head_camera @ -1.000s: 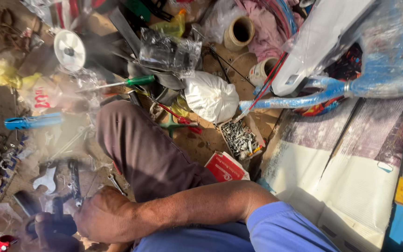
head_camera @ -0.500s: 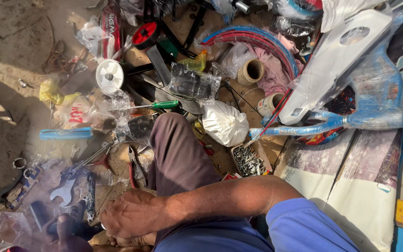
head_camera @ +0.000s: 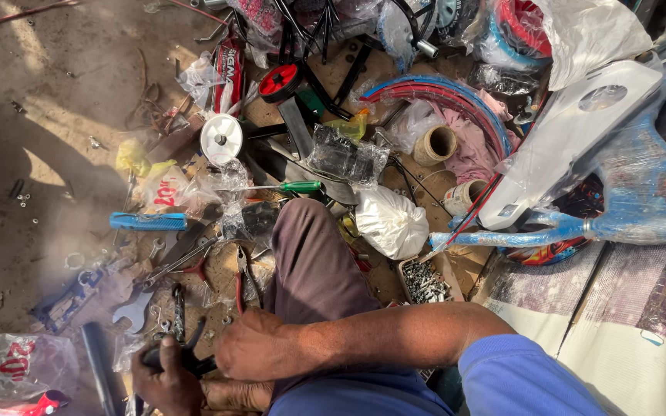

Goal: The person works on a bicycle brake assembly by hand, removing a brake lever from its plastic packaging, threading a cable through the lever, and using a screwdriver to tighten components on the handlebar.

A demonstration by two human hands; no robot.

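Shifted up-frame since earlier: left hand point(head_camera: 165, 381) clamped on dark tool point(head_camera: 186, 356), possibly pliers; right hand point(head_camera: 254, 356) curled shut beside it, touching. Spanner point(head_camera: 134, 312) lying nearby.

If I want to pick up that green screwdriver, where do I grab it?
Grab the green screwdriver by its thick green handle, reaching down from above. It lies flat on the clutter with the handle pointing toward the brown trouser leg and the thin metal shaft pointing left, half tucked by a clear plastic bag. The handle is the fattest bare part.
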